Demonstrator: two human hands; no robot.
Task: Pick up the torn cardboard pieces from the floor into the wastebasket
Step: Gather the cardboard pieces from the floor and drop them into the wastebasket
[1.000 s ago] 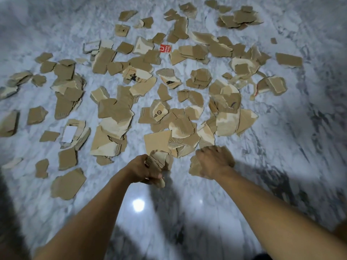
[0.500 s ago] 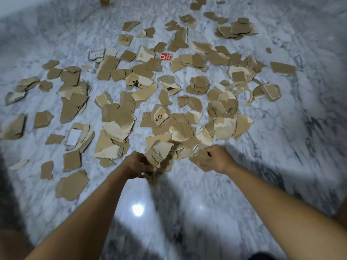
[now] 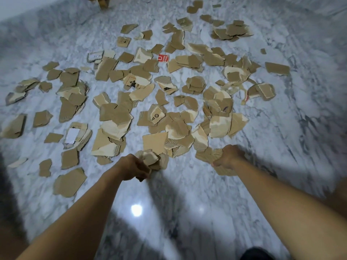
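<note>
- The left hand, centre-left of the frame, has its fingers curled tight round a small bunch of scraps, which looks to be held just above the marble floor
- The right hand, centre-right, is likewise closed, gripping a few flat pieces at the near edge of the heap; whether these are lifted clear of the floor cannot be told
- The torn cardboard pieces lie spread over the upper two thirds of the frame, from the far left edge to the upper right, thickest in the middle just above the two hands
- Loose ones sit apart from the heap: a large piece at lower left and a red-labelled piece at upper centre
- The wastebasket is not in view; a brown object is cut off by the top edge, too little of it showing to name
- Judged from this, the task looks barely begun: two handfuls are gathered, nothing is seen binned, and nearly the whole scatter is left, likely many more handfuls
</note>
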